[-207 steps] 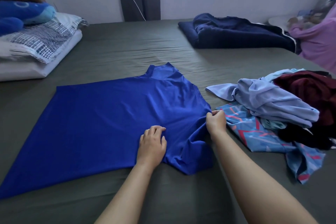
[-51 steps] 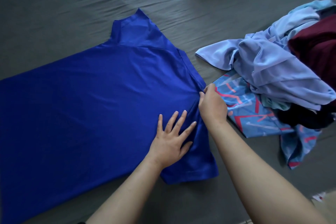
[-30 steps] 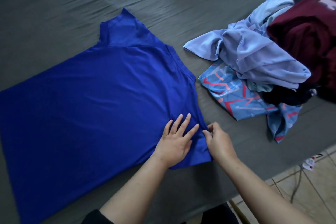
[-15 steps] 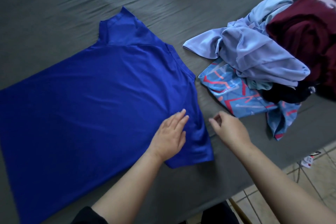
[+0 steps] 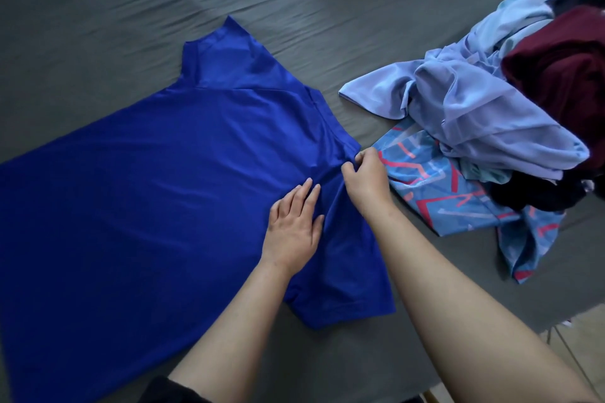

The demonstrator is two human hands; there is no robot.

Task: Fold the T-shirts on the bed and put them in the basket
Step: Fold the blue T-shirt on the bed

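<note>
A royal-blue T-shirt (image 5: 157, 193) lies spread flat on the grey bed sheet (image 5: 98, 26), its collar towards the right and its hem off the left edge of view. My left hand (image 5: 294, 222) rests flat on the shirt near the closer sleeve, fingers straight. My right hand (image 5: 366, 177) pinches the blue fabric at the shoulder seam beside the collar. The near sleeve (image 5: 347, 288) lies flat below both hands. No basket is in view.
A heap of unfolded clothes lies to the right: a light lilac shirt (image 5: 484, 118), a blue shirt with pink lines (image 5: 451, 193), a maroon garment (image 5: 563, 75) and a dark one (image 5: 537, 193). The bed's edge and tiled floor (image 5: 582, 347) show at bottom right.
My right hand moved from beside the sleeve up to the shoulder seam and took hold of the fabric. My left hand slid slightly up the shirt. The view shifted a little.
</note>
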